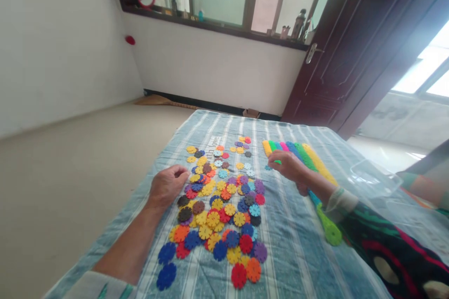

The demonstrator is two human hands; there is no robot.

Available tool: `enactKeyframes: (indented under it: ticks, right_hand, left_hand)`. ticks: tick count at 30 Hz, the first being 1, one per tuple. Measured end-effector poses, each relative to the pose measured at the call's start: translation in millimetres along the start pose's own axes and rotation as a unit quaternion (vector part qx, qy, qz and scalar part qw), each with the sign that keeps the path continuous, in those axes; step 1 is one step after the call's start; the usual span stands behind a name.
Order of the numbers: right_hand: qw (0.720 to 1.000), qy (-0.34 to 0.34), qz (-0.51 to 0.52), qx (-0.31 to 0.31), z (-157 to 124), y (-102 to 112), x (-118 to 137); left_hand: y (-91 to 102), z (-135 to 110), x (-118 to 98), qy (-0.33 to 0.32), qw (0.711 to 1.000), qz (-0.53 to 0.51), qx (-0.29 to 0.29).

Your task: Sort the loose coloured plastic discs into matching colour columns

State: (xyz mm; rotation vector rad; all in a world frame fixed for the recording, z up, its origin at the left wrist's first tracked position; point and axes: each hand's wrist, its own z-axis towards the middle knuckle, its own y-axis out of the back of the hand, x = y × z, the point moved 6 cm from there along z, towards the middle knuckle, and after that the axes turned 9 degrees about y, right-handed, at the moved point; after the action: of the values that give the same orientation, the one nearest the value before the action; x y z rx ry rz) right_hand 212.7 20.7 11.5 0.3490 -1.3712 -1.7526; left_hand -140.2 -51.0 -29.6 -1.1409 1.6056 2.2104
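Note:
Loose notched plastic discs (213,218) in yellow, blue, red, orange, purple, brown and black lie scattered and overlapping on a striped cloth (287,252). At the left edge of this spread is my left hand (170,184), its fingers curled together; whatever is in them is hidden. My right hand (289,167) hovers by the near-left part of several long rows of stacked discs (308,156), sorted by colour, partly covering them. Its fingers are bent into a pinch, their contents unclear. Just beside its fingertips shows a small teal disc (268,167). A lime-green row (329,229) extends below my right wrist.
A clear plastic box (375,177) sits right of the rows. At the far right, part of a person's bare limb (424,180) shows. The cloth's far edge faces a white wall (217,65) with a window ledge, and a dark red door (336,46) stands back right.

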Motion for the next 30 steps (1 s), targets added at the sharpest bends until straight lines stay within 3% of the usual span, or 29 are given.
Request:
enactKeyframes:
  ticks: [5, 10, 21, 30]
  right_hand:
    - [0.999, -0.041, -0.024, -0.012, -27.3, 23.2, -36.9]
    - [0.997, -0.064, -0.037, -0.003, -39.5, 19.6, -62.7]
    - [0.995, -0.052, -0.075, 0.031, -46.2, 7.4, -71.1]
    - [0.990, -0.040, -0.121, 0.061, -47.4, 2.0, -62.5]
  left_hand:
    - [1.0, 3.3, -0.2, 0.004, 1.000, 0.010, -0.004]
    - [2.8, 3.4, -2.2, 0.011, 1.000, 0.022, 0.001]
    - [2.3, 6.4, 1.4, 0.021, 0.999, 0.035, 0.004]
    - [3.3, 5.0, -0.6, 0.022, 0.999, 0.038, 0.002]
